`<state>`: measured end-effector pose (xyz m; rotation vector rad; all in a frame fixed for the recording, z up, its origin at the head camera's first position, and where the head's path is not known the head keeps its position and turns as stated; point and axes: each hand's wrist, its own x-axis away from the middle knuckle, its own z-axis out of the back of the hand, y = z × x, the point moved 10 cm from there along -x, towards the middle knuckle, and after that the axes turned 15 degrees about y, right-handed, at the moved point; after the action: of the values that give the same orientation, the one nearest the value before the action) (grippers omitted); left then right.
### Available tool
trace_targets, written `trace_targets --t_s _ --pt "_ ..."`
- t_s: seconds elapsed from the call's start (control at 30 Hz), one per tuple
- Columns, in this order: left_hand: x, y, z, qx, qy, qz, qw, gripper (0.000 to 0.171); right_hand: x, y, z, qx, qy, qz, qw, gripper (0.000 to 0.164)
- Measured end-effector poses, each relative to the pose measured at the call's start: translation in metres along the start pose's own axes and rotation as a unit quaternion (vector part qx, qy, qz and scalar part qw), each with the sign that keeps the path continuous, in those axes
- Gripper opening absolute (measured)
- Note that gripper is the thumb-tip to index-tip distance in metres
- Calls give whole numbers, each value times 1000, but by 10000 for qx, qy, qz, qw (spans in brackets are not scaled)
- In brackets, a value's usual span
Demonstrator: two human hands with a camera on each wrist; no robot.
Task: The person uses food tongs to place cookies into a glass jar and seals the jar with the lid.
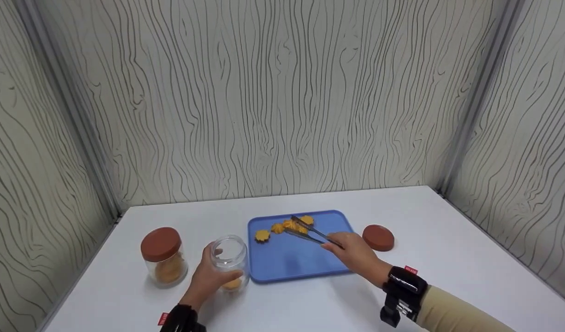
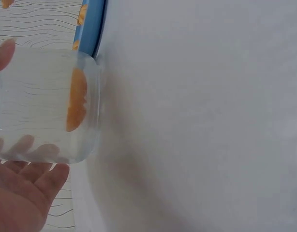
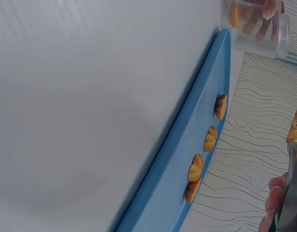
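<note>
My left hand (image 1: 208, 275) grips an open clear jar (image 1: 230, 252), its fingers and thumb round the sides. A yellow cookie (image 2: 77, 99) lies on the jar's bottom. In my right hand (image 1: 354, 251) is a pair of metal tongs (image 1: 317, 233), held over the blue tray (image 1: 291, 265). A cookie (image 3: 293, 128) shows between the tongs' tips in the right wrist view, raised above the tray. Several other flower-shaped cookies (image 1: 262, 236) lie in a row toward the tray's far side. The jar stands upright beside the tray's left edge.
A second jar (image 1: 165, 258) with a reddish-brown lid and cookies inside stands at the left of the white table (image 1: 282, 306). Another reddish-brown lid (image 1: 378, 238) lies right of the tray. Wood-patterned panels (image 1: 273, 101) enclose the back and sides.
</note>
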<state>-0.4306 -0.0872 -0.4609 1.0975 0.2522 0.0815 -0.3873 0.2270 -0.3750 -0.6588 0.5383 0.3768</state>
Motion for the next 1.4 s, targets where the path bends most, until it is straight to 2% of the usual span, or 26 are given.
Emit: trace_targets --t_s 0.27,0.57,0.8,1.03,1.4 --pt "-1 -2 0 -51 24 128 9999 110 -7 -17 -1 30 69 204 9998 31" --pt "-2 -3 -3 -47 22 149 9999 108 -13 -33 -9 -374 -41 259 9990 25" --pt "-1 -4 -3 -82 -46 296 9995 110 -15 -44 -16 -544 -152 375 9977 26" --pt "0 0 -2 -4 -21 91 10000 108 -16 -57 -21 -792 -80 708 9943 22" --pt "-1 -3 -2 -36 41 168 9998 110 -18 -71 -35 -818 -213 787 9933 21"
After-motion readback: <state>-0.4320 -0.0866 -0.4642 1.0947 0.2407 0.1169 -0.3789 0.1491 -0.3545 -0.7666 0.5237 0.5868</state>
